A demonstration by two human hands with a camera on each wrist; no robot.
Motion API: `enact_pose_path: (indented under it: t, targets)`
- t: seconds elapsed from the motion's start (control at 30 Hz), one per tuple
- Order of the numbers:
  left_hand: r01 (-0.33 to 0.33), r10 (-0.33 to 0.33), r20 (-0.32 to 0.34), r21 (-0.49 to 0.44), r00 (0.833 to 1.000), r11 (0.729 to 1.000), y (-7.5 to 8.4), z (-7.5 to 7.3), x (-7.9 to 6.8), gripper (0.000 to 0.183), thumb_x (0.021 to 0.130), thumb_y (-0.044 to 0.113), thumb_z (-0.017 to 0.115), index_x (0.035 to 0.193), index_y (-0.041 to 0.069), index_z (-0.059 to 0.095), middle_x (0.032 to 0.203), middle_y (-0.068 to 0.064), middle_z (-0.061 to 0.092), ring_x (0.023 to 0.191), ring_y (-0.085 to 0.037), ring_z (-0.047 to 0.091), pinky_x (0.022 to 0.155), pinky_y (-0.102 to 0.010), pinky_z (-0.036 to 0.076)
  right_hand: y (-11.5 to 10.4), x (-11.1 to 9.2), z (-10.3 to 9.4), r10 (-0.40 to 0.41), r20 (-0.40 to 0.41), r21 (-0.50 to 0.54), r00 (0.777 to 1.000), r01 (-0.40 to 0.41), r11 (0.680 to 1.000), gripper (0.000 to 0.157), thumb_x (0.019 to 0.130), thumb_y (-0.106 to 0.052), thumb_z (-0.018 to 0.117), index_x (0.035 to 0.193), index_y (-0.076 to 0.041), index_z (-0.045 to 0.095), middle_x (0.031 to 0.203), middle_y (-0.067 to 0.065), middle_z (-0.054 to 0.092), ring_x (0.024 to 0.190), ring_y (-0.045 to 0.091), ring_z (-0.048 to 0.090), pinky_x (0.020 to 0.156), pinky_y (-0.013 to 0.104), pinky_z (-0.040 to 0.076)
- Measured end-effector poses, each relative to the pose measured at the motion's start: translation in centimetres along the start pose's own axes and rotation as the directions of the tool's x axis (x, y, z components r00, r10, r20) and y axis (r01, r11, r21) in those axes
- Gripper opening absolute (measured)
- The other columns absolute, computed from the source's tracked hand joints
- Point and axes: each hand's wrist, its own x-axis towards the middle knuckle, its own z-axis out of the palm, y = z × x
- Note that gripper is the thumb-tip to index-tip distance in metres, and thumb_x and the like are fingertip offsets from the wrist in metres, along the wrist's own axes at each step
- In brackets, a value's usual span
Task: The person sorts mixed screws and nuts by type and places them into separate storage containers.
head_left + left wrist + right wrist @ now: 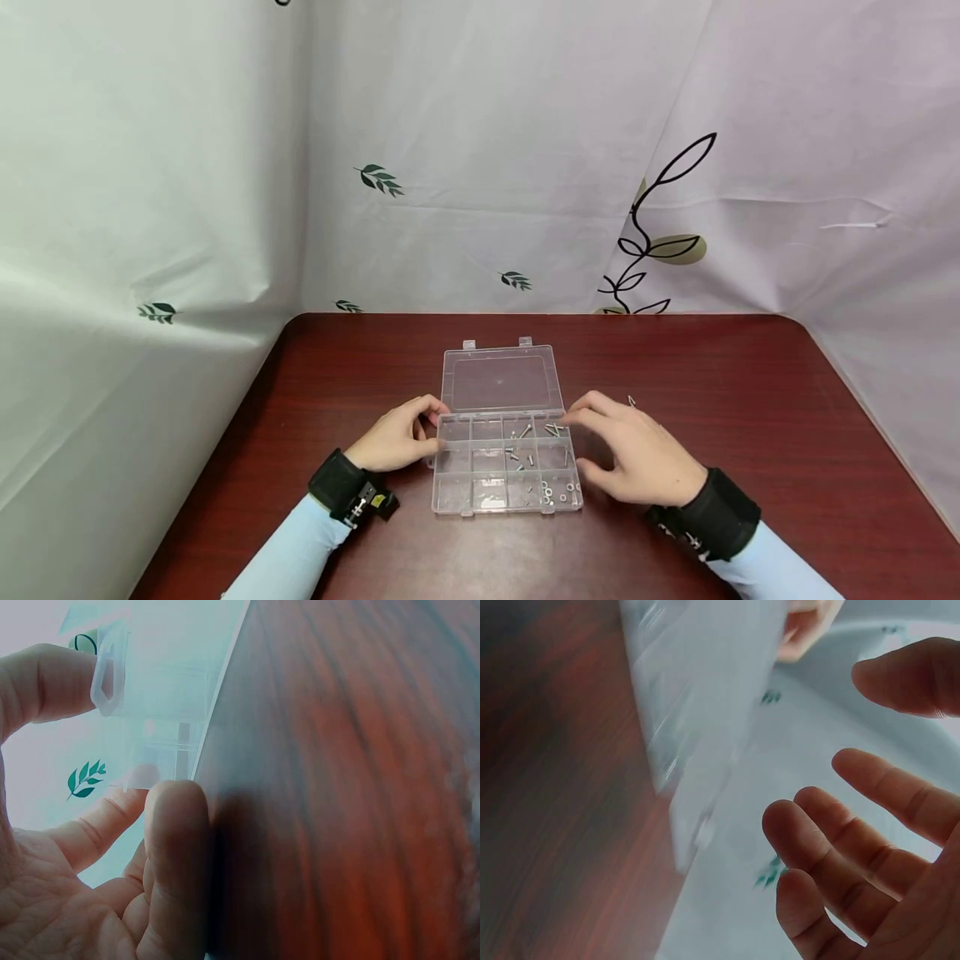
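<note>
A clear plastic compartment box (pixel 510 510) lies on the table with its lid (pixel 498 382) folded back. My left hand (pixel 393 450) grips the box at its left side, thumb toward the front and fingers at the back corner. In the left wrist view, the thumb is at a small clear loop (pixel 109 675) on the box's side. Beside the right end is my right hand (pixel 637 454), its fingers spread and loosely bent with nothing between them. Small screws (pixel 553 430) lie in the middle and right compartments. Nuts or washers (pixel 547 492) are in the front right ones.
A small metal piece (pixel 632 401) lies on the dark red table (pixel 720 383) just behind my right hand. Pale cloth (pixel 465 125) with leaf prints hangs behind the table and along both sides.
</note>
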Motion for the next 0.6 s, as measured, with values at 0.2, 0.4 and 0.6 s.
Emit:
enact_pose_path:
  t: [0.2,0.4,0.6]
  targets:
    - [-0.002,0.002,0.002,0.002,1.000,1.000,0.0,0.0,0.0,0.039,0.084,0.024,0.072,0.120,0.018,0.059,0.100,0.002,0.055,0.069,-0.009,0.055,0.065,-0.028,0.049,3.1,-1.6,-0.9,0.094,-0.022,-0.028,0.995,-0.095,0.995,0.042,0.074,-0.022,0.076,0.115,-0.017,0.067,0.114,-0.013,0.056,0.076,0.000,0.053,0.070,0.023,0.047]
    - [-0.001,0.001,0.001,0.001,1.000,1.000,0.1,-0.1,0.0,0.039,0.084,0.024,0.072,0.120,0.018,0.059,0.100,0.001,0.056,0.068,-0.009,0.055,0.065,-0.028,0.049,5.5,-2.9,-1.5,0.181,-0.013,-0.088,0.983,-0.182,0.979,0.039,0.075,-0.026,0.076,0.112,-0.018,0.068,0.109,-0.012,0.058,0.080,0.004,0.056,0.070,0.025,0.048]
    - [0.000,0.000,0.004,-0.008,1.000,1.000,0.2,-0.1,0.0,0.039,0.084,0.023,0.072,0.120,0.017,0.059,0.100,0.001,0.055,0.068,-0.009,0.055,0.065,-0.028,0.049,7.2,-4.0,-1.9,0.212,-0.010,-0.148,0.977,-0.211,0.966,0.036,0.073,-0.024,0.076,0.109,-0.018,0.070,0.100,-0.010,0.059,0.074,0.003,0.053,0.067,0.025,0.047]
